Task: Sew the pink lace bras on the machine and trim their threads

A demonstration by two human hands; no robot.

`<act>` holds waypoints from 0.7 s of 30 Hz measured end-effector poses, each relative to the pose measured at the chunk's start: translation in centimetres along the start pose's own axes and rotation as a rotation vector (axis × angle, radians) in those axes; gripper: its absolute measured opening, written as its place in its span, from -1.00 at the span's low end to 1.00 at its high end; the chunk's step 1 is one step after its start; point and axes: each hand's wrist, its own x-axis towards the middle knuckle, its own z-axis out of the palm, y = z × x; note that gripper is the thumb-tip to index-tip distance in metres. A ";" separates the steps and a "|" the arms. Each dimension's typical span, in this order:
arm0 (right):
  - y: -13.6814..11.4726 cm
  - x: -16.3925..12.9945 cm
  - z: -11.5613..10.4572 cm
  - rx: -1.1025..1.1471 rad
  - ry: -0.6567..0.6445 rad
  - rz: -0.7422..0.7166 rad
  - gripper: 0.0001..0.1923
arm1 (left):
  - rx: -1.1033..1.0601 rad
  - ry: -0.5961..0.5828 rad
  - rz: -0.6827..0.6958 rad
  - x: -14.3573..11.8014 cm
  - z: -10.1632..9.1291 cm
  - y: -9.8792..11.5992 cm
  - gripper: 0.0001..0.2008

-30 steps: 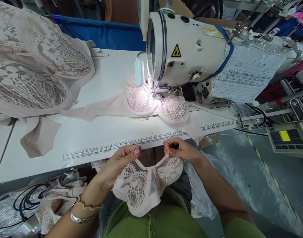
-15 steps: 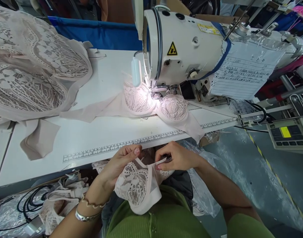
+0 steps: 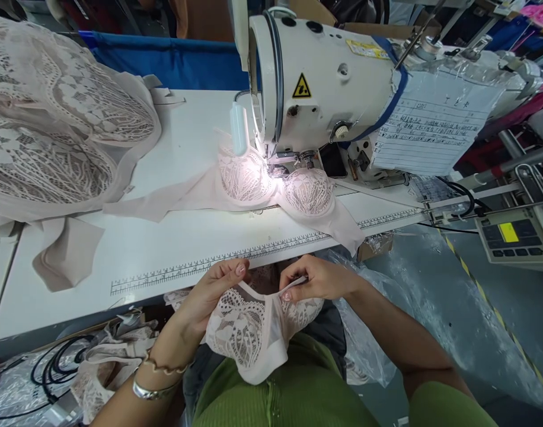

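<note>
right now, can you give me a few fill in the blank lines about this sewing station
1. The left hand and right hand hold a lace bra over the person's ____.
2. A second bra lies under the head of the white ____ machine.
3. Along the front edge of the white table runs a printed ____.
4. The left wrist wears a silver ____.

Missing words: lap; sewing; ruler; bracelet

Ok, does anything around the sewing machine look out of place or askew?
Nothing looks damaged or spilled. One oddity: the lace bra under the sewing machine droops its right wing over the edge of the table. Both hands, left hand and right hand, pinch a second bra.
</note>
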 end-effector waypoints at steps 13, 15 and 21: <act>-0.1 -0.1 0.2 0.060 0.003 0.051 -0.81 | -0.009 0.043 -0.016 0.0 -0.5 -0.3 -0.50; -0.1 -0.1 0.2 0.058 -0.001 0.046 -0.82 | 0.000 0.048 -0.017 0.0 -0.6 -0.4 -0.50; -0.3 -0.1 0.1 0.044 -0.008 0.046 -0.79 | 0.032 0.050 -0.019 -0.1 -0.6 -0.3 -0.49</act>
